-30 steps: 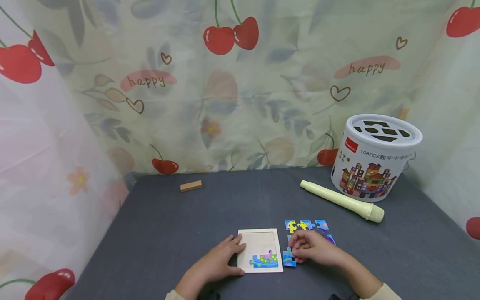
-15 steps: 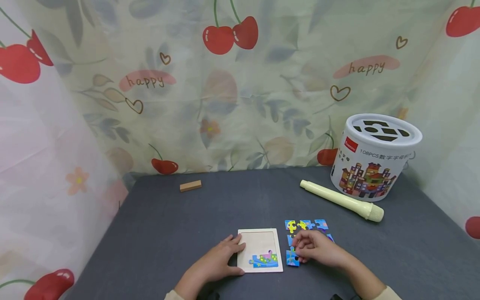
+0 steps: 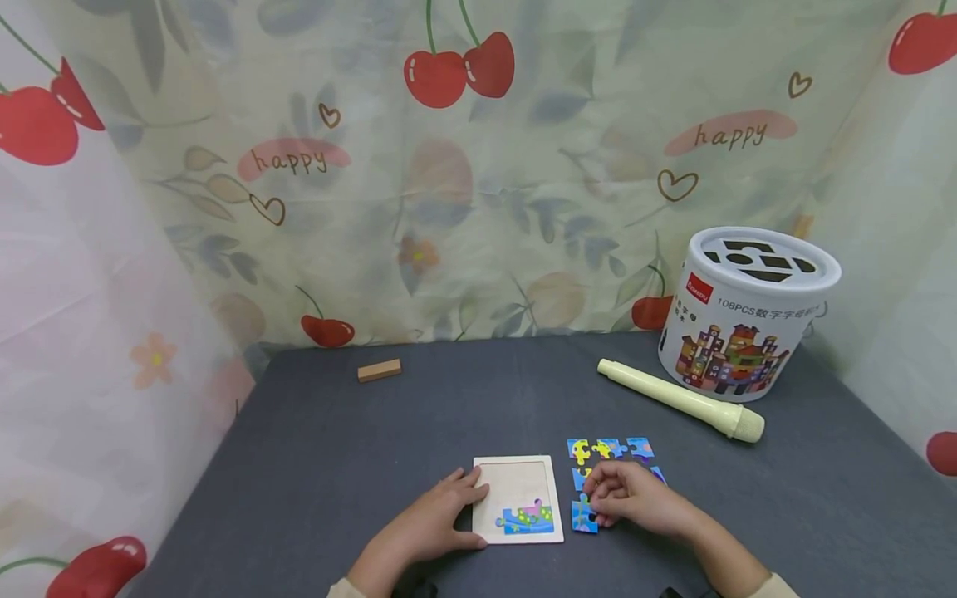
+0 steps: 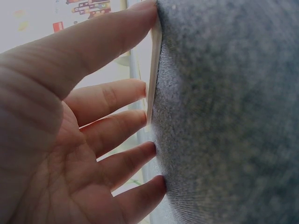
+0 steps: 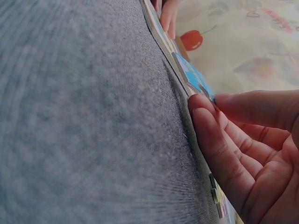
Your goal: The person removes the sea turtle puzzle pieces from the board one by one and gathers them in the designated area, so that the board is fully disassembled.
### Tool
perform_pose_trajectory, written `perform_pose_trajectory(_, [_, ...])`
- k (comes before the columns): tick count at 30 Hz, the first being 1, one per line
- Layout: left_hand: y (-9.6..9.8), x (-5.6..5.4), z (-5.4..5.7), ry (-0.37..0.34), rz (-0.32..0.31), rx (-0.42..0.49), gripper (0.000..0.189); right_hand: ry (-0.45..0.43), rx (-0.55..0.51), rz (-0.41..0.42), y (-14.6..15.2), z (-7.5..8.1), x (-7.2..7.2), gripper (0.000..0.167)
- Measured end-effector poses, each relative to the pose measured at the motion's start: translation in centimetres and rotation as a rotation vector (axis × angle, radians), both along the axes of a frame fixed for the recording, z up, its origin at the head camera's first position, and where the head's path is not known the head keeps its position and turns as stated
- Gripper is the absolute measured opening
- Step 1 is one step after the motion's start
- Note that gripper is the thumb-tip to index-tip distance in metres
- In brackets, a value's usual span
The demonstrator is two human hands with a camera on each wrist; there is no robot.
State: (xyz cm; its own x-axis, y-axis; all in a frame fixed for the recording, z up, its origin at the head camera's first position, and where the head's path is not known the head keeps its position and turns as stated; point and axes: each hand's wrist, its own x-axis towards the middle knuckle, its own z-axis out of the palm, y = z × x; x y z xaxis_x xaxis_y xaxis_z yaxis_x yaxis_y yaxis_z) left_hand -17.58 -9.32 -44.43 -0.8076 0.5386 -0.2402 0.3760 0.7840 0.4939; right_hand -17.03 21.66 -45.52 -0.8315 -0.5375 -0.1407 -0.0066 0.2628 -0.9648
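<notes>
My right hand (image 3: 631, 497) pinches a blue jigsaw piece (image 3: 582, 515) between thumb and fingers, just right of a square wooden puzzle tray (image 3: 483, 466). In the right wrist view the blue piece (image 5: 189, 74) juts out from the fingertips, tilted. Joined pieces (image 3: 527, 521) in blue, green and pink lie in the tray's lower right corner. My left hand (image 3: 434, 519) rests against the tray's left edge, fingers spread. The left wrist view shows its thumb and two fingertips at the tray's side (image 4: 153, 79). Beyond my right hand lie several loose jigsaw pieces (image 3: 610, 448), partly hidden by it.
A cream toy microphone (image 3: 676, 396) lies at the right, in front of a white bucket (image 3: 736, 332) with a slotted lid. Far left on the dark cloth-covered table (image 3: 314, 465) is a small wooden block (image 3: 379, 370). A printed curtain (image 3: 478, 208) hangs behind.
My right hand has shifted slightly to the right with the blue jigsaw piece, away from the tray's edge, then stayed almost still. The left hand and the tray keep their places.
</notes>
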Motion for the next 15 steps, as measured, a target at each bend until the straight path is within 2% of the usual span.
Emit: perform_pose_trajectory(15, [-0.05, -0.19, -0.03, -0.013, -0.005, 0.004, 0.068, 0.028, 0.053, -0.013, 0.43, -0.04, -0.02, 0.02])
